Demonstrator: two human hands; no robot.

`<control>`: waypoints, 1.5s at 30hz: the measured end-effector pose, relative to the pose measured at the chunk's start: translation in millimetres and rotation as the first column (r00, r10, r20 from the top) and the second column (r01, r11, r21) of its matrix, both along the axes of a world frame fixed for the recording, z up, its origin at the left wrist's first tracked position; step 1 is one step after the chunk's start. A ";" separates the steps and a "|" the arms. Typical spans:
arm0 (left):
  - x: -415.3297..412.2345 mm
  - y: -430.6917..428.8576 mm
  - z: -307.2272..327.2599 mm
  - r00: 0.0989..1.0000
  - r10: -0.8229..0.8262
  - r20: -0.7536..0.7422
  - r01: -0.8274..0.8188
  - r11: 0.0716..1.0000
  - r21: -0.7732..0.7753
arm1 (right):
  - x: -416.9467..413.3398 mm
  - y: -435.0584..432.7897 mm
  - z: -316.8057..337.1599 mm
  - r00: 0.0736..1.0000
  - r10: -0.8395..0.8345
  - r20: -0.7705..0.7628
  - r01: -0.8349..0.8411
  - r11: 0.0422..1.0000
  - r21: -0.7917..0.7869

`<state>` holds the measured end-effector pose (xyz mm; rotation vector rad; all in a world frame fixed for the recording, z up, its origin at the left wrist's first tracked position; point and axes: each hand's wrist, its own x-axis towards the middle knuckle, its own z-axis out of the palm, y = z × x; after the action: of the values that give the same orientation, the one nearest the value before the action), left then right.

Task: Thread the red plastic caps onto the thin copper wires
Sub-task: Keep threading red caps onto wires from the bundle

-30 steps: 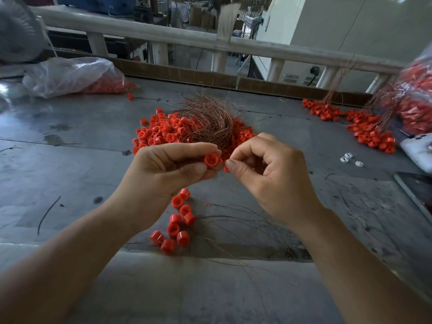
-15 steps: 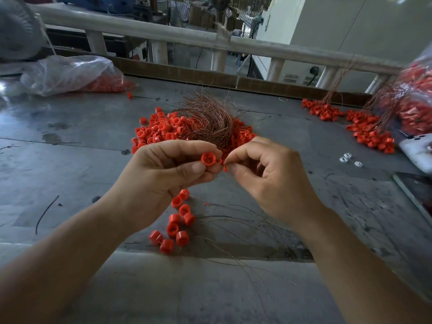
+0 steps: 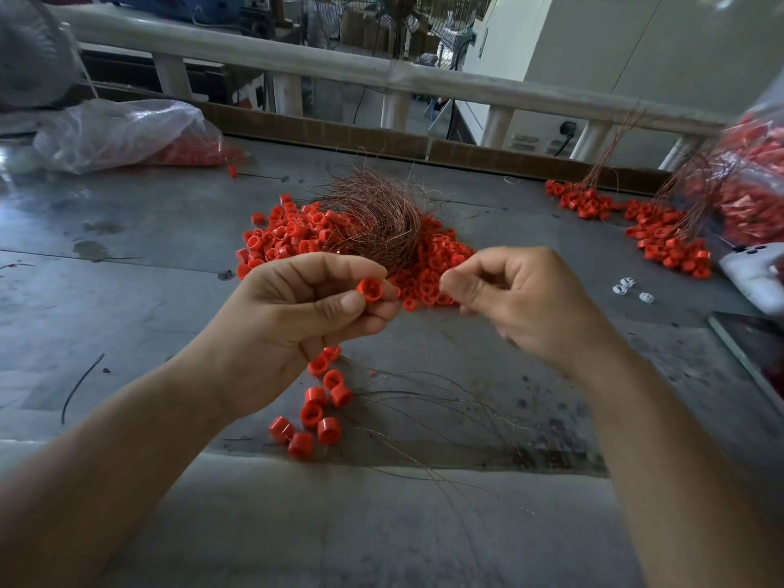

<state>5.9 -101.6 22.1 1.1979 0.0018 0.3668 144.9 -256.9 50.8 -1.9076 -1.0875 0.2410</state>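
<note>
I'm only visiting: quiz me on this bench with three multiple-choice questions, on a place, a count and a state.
1. Where does the tangled bundle of thin copper wire lie? A on the pile of red plastic caps; B in a metal bucket; C on the floor.
2. How many small white plastic pieces lie on the grey table? A one; B three; C ten.
3. The left hand: A pinches one red cap; B lies flat; C grips scissors.
Key: 1A, wire rests on caps; 2B, three show; 3A, thumb and fingers grip it.

One wide-angle view, head-worn, above the near edge of the counter (image 3: 127, 290). Faces forward and down toward the far edge. Close range: left hand (image 3: 288, 328) and right hand (image 3: 522, 307) sit mid-frame.
</note>
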 end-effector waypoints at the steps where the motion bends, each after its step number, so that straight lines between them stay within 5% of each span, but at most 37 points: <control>1: 0.2 -0.1 -0.5 1.000 -0.005 -0.019 0.005 1.000 0.010 | 5.4 -1.8 -0.2 0.999 -0.045 -0.020 0.044 0.998 -0.039; 4: 1.9 -2.7 -3.4 0.995 -0.014 -0.097 0.019 0.999 0.050 | 18.4 -4.3 -7.2 0.988 -0.155 -0.019 0.148 0.970 -0.193; 8: 3.1 -8.0 -7.3 0.987 -0.011 -0.161 0.022 0.998 0.066 | 28.5 0.1 -20.6 0.941 -0.194 0.277 0.278 0.910 -0.307; 23: 2.3 -10.6 -6.1 0.985 0.002 -0.171 0.016 0.994 0.104 | 37.8 30.1 -52.3 0.871 -0.200 0.449 0.303 0.938 -0.170; 26: 1.7 -9.9 -5.9 0.986 0.014 -0.164 0.007 0.992 0.122 | 38.1 24.3 -43.6 0.914 -0.264 0.307 0.301 0.950 -0.082; 29: 2.2 -9.1 -5.9 0.986 0.019 -0.163 0.003 0.992 0.130 | 29.7 15.6 -26.1 0.970 -0.174 -0.168 0.195 0.974 0.119; 33: 3.4 -9.4 -5.8 0.986 0.033 -0.164 -0.015 0.994 0.112 | 13.3 11.0 -10.2 0.794 0.160 -0.587 0.039 0.949 0.312; 38: 4.0 -8.5 -5.1 0.982 0.093 -0.164 -0.076 0.991 0.109 | -3.2 17.5 -7.3 0.629 0.228 -0.744 0.041 0.945 0.325; 45: 4.1 -8.5 -5.5 0.982 0.098 -0.162 -0.078 0.989 0.123 | -5.2 17.1 -10.8 0.639 0.275 -0.718 -0.025 0.941 0.338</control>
<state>10.0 -110.0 16.7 1.3438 0.1822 0.3460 139.7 -239.8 40.1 -1.2147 -0.6366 0.8492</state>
